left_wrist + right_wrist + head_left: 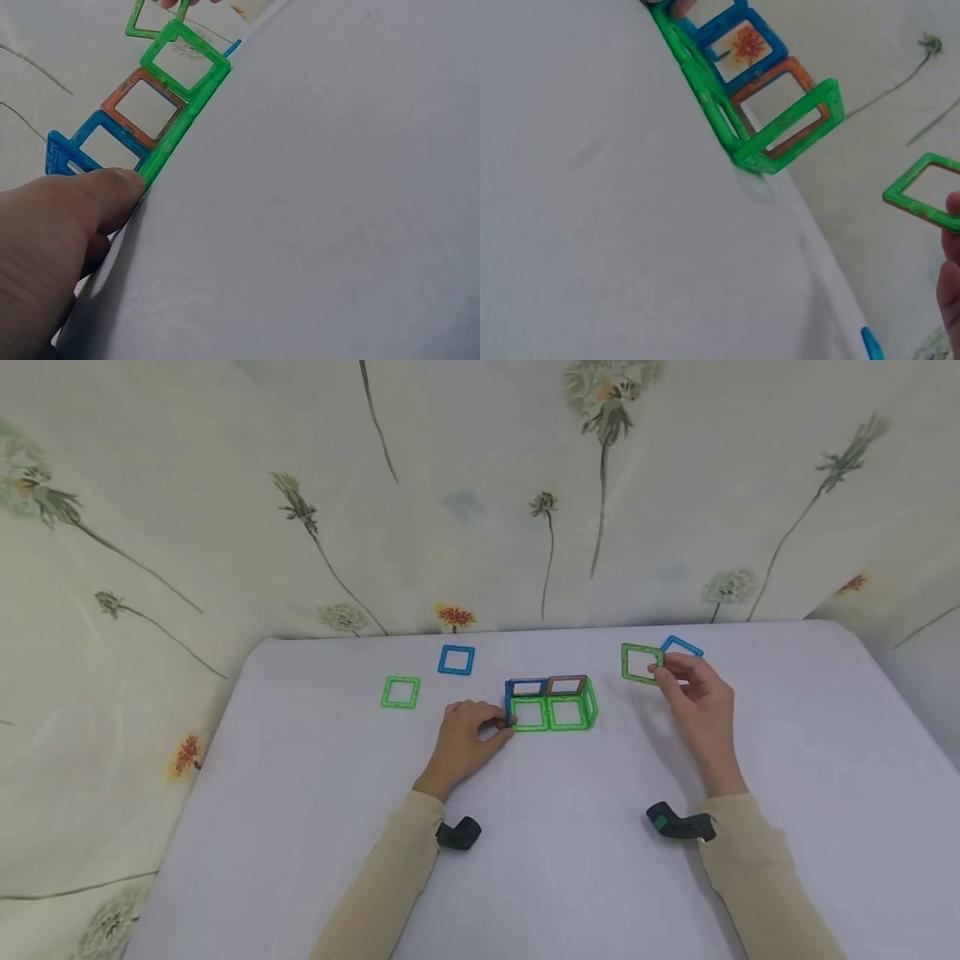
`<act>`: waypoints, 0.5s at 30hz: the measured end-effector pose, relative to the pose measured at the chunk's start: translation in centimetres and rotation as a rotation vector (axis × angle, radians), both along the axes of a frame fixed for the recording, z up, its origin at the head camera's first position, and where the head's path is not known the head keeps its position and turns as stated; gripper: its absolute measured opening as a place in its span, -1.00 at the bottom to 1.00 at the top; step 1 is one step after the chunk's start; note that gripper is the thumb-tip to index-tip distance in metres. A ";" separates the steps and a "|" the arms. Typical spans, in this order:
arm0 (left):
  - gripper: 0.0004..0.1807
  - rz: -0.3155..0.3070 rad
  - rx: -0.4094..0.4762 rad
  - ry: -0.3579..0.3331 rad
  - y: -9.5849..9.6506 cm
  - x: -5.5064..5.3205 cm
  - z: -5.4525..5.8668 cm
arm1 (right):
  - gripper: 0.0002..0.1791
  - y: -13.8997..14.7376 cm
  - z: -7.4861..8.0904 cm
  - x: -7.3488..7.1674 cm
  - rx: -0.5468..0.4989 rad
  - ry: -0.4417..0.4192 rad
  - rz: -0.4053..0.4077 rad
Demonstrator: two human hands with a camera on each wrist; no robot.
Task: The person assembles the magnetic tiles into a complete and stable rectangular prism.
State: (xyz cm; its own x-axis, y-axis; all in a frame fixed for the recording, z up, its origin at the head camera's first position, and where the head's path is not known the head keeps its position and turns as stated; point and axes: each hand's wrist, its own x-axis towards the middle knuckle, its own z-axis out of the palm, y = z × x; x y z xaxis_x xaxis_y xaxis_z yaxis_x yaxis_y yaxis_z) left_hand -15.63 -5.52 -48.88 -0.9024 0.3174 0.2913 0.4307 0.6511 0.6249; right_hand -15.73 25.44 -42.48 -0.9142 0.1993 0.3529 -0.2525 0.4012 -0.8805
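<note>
Square see-through magnetic tiles make up a small structure (pixel 548 713): two green ones lie flat, a blue tile (pixel 528 681) and an orange tile (pixel 566 677) stand along the back. A green tile (pixel 592 702) stands at the right end, a blue tile (pixel 507 700) at the left. My left hand (pixel 467 742) pinches the structure's left end, its thumb at the front corner in the left wrist view. Raised to the right of the structure, my right hand (pixel 703 714) holds a loose green tile (pixel 625 662) between thumb and fingers, apart from the structure.
A loose green tile (pixel 385 692) and a blue tile (pixel 456 672) lie on the white table (pixel 555 860) left of the structure. Another blue tile (pixel 684 642) lies behind my right hand, partly hidden. A flower-patterned cloth (pixel 480 552) hangs behind the table's back edge.
</note>
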 end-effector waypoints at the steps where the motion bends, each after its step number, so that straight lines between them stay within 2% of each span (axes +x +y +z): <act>1: -0.84 0.000 0.001 0.000 0.0 0.0 0.0 | -0.72 -0.1 0.2 0.0 -0.007 0.005 0.004; 8: -0.83 0.004 -0.003 0.000 -0.1 0.0 0.0 | -0.68 -0.4 0.9 0.3 -0.021 -0.028 -0.015; 15: -0.80 -0.005 0.002 -0.016 -0.1 0.1 0.2 | -0.67 0.3 -0.2 -0.3 0.001 -0.041 -0.029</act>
State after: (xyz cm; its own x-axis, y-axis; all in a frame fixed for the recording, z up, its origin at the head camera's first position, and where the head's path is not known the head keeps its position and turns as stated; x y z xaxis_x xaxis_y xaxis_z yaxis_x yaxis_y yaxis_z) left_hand -15.50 -5.58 -48.69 -0.9055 0.3216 0.2769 0.4237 0.6479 0.6330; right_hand -16.04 25.75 -42.71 -0.9217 0.2259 0.3153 -0.2042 0.4085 -0.8896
